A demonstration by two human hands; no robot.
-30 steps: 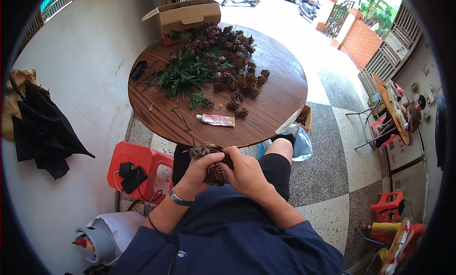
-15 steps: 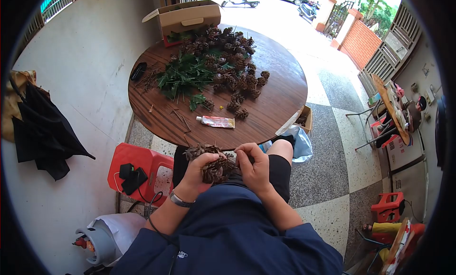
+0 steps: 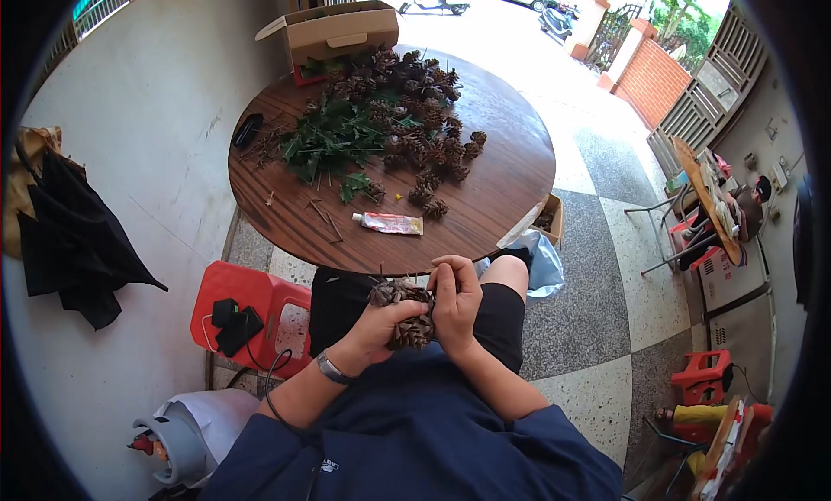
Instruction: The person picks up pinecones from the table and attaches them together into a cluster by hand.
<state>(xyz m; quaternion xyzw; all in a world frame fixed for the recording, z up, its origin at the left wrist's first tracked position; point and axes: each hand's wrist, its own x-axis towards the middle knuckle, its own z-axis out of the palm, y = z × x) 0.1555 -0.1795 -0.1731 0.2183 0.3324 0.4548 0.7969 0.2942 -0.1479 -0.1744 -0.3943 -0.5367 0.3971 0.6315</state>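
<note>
A bunch of brown pine cones (image 3: 410,332) is held over my lap, just in front of the table edge. My left hand (image 3: 381,324), with a metal watch on its wrist, is wrapped around the bunch, thumb across the top. Thin stems stick up from the cones. My right hand (image 3: 456,303) is closed in a pinch against the bunch's right side; what sits between its fingertips is too small to make out. Beyond my hands, a glue-like tube (image 3: 388,223) lies on the round wooden table (image 3: 485,232).
Many loose pine cones (image 3: 437,146) and green leaf sprigs (image 3: 333,142) cover the table's middle. An open cardboard box (image 3: 342,33) stands at the back. A red stool (image 3: 229,284) with black devices is at my left; a light-blue plastic bag (image 3: 545,271) hangs low at right.
The pine cone bunch has shifted right and turned in my left hand, its cone tips now facing more toward me. My right hand stays pinched and has moved slightly up.
</note>
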